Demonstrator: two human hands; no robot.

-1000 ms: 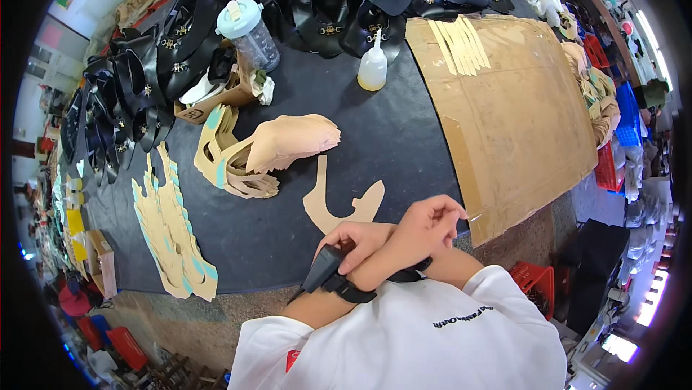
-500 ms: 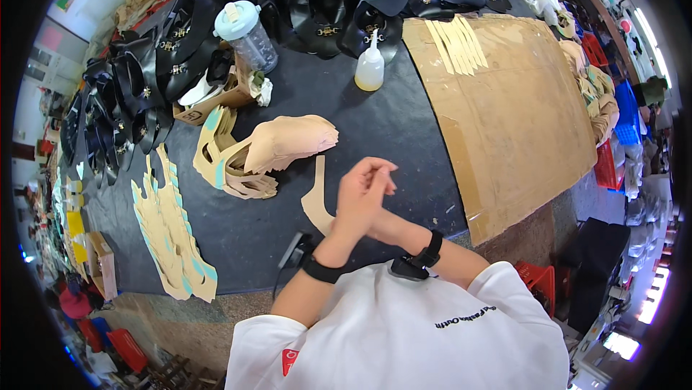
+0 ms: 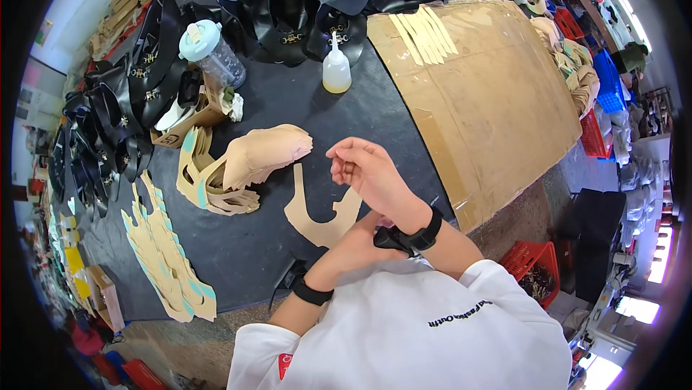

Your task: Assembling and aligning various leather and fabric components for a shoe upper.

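My right hand [image 3: 366, 171] is raised over the black table, its fingers loosely curled and nothing seen in them. A black strap with a small black wrist device [image 3: 390, 239] is round my right wrist. My left hand [image 3: 355, 247] is closed on that device, with some fingers hidden. Just beyond my hands lies a flat beige curved shoe-upper piece [image 3: 317, 228], partly covered by them. To its left a stack of beige cut-out pieces [image 3: 209, 187] with pale green edges sits beside a pile of pinkish-beige pieces [image 3: 261, 156].
Fanned beige strips [image 3: 167, 260] lie at the left. A squeeze bottle [image 3: 336, 71], a lidded tumbler [image 3: 216, 57] and a small carton [image 3: 198, 117] stand farther back. Black shoe uppers [image 3: 277, 19] crowd the far edge. Brown cardboard [image 3: 483, 102] carries pale strips [image 3: 424, 35] on the right.
My left hand has drawn back toward me, onto the device at my right wrist. My right hand has come out from behind it into sight. The view has shifted slightly right.
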